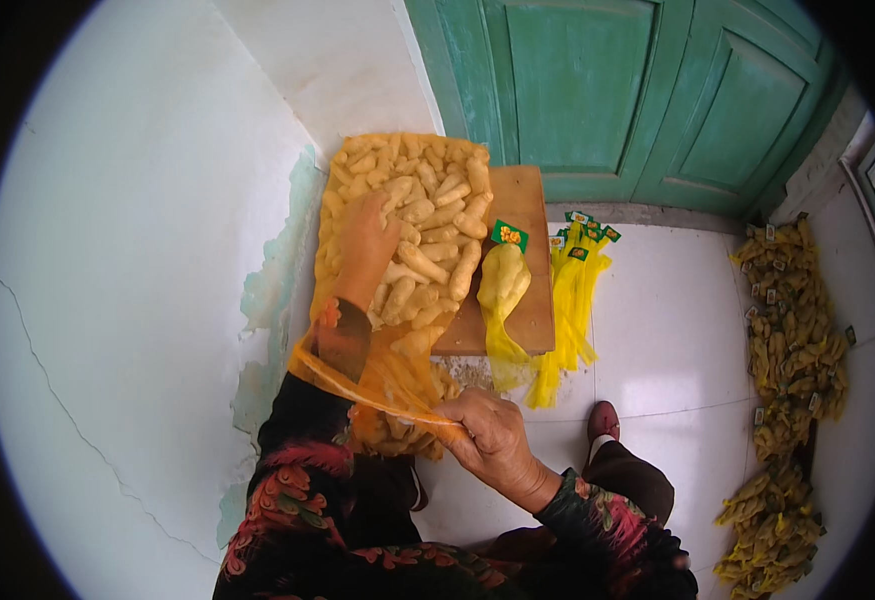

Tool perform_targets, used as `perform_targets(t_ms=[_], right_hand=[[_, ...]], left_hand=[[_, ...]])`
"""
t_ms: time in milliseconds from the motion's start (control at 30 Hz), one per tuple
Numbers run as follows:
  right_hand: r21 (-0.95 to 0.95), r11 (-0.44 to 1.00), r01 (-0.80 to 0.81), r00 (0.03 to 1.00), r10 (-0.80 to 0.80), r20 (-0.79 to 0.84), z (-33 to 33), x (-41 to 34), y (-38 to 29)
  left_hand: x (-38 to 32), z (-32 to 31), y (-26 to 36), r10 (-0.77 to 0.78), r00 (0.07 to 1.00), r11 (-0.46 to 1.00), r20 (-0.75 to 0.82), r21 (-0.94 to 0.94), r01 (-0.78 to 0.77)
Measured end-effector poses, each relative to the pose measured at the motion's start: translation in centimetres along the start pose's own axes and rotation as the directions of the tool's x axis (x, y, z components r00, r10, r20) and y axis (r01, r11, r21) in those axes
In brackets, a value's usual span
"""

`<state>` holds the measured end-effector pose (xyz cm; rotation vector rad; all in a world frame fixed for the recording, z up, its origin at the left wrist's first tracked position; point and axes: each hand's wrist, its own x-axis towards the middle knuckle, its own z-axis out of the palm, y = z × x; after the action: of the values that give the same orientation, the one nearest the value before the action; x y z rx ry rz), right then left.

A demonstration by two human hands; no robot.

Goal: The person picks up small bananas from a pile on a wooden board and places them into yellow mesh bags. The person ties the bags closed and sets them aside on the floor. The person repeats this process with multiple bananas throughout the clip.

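Note:
A large orange mesh sack (328,300) full of pale, elongated roots (420,261) lies over a brown board. My left hand (368,236) reaches through the sack's mouth, with its fingertips at a root near the top; whether they grip it is hidden. The sack's rim is pinched in my right hand (488,435), which holds the mouth wide near my body. On the board (535,300), right of the sack, lies a small yellow mesh bag (505,281) with several roots inside and a green label (509,235) at its top end.
Flat yellow mesh bags (574,300) with green labels hang or lie along the board's right side. Filled small bags (790,330) are piled along the right wall. A green panelled door (580,90) stands ahead, and a peeling wall (144,262) is close on the left.

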<state>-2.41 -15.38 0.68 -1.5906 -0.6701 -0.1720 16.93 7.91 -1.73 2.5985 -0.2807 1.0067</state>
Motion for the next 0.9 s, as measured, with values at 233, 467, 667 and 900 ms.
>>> perform_targets(t_ms=[233,467,667,900], right_hand=[[0.012,1.0,-0.005,1.0,0.005,0.03,0.6,-0.7,0.0],[-0.029,1.0,-0.001,1.0,0.001,-0.001,1.3,-1.3,0.0],[-0.026,1.0,0.01,0.999,-0.011,-0.046,1.3,-0.9,0.1],[-0.021,1.0,0.006,0.999,-0.007,-0.034,1.0,-0.8,0.4]], left_hand=[[-3.8,-3.9,3.3,0.155,0.915,0.957,0.372,0.174,-0.233],[-2.2,-4.9,3.1,0.193,0.834,0.948,0.518,0.122,-0.295],[-2.5,-5.3,1.9,0.112,0.884,0.991,0.454,0.018,-0.135],[-6.8,-7.3,4.0,-0.076,0.974,0.997,0.212,0.045,0.068]])
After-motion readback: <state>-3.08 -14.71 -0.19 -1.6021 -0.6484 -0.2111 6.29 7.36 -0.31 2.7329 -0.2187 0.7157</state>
